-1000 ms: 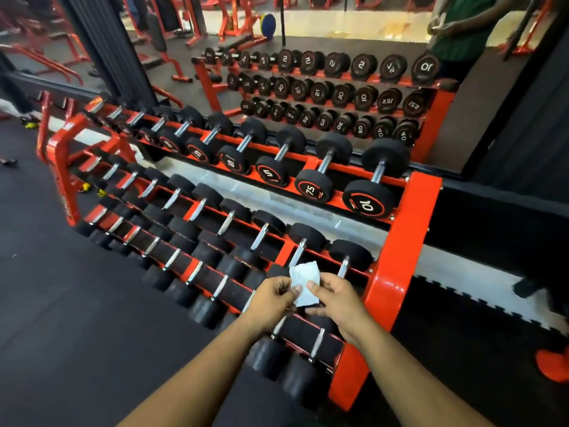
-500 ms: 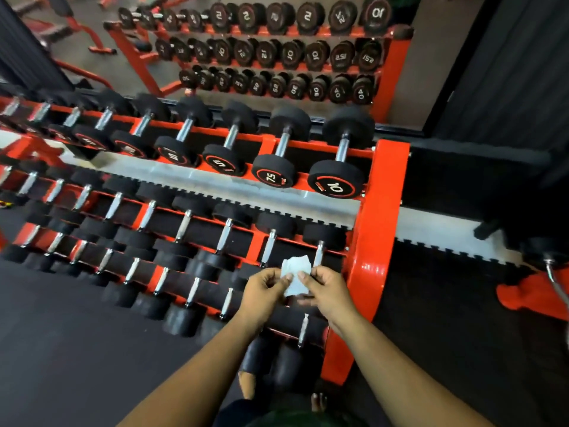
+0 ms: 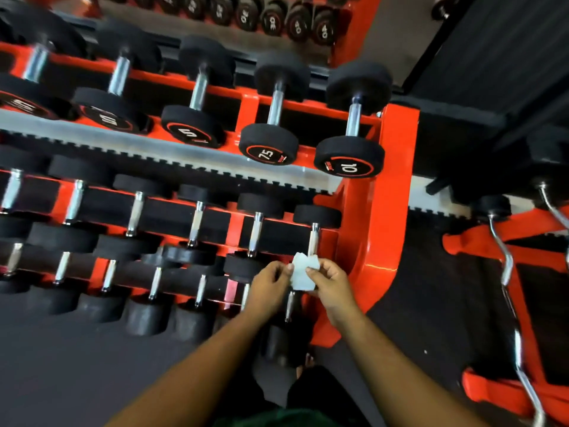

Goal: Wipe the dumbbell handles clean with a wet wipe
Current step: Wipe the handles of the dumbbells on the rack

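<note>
A small white wet wipe (image 3: pixel 303 274) is held between both hands in front of the rack's right end. My left hand (image 3: pixel 269 280) pinches its left edge and my right hand (image 3: pixel 331 280) pinches its right edge. Black dumbbells with chrome handles fill an orange three-tier rack (image 3: pixel 380 192). The middle tier's rightmost handle (image 3: pixel 313 240) rises just above the wipe. A lower-tier handle (image 3: pixel 289 305) shows just below the wipe, between my wrists. On the top tier stand the dumbbells marked 10 (image 3: pixel 349 160) and 7.5 (image 3: pixel 268 146).
To the right, an orange stand (image 3: pixel 480 241) holds chrome curl bars (image 3: pixel 506 272). A mirror (image 3: pixel 215 13) behind the rack reflects more dumbbells. Dark rubber floor (image 3: pixel 61 365) spreads at the lower left. My foot (image 3: pixel 303 363) shows under the rack's right end.
The view has tilted down and drawn closer to the rack's right end. Both hands still hold the wipe, now nearer the rightmost middle-tier handle.
</note>
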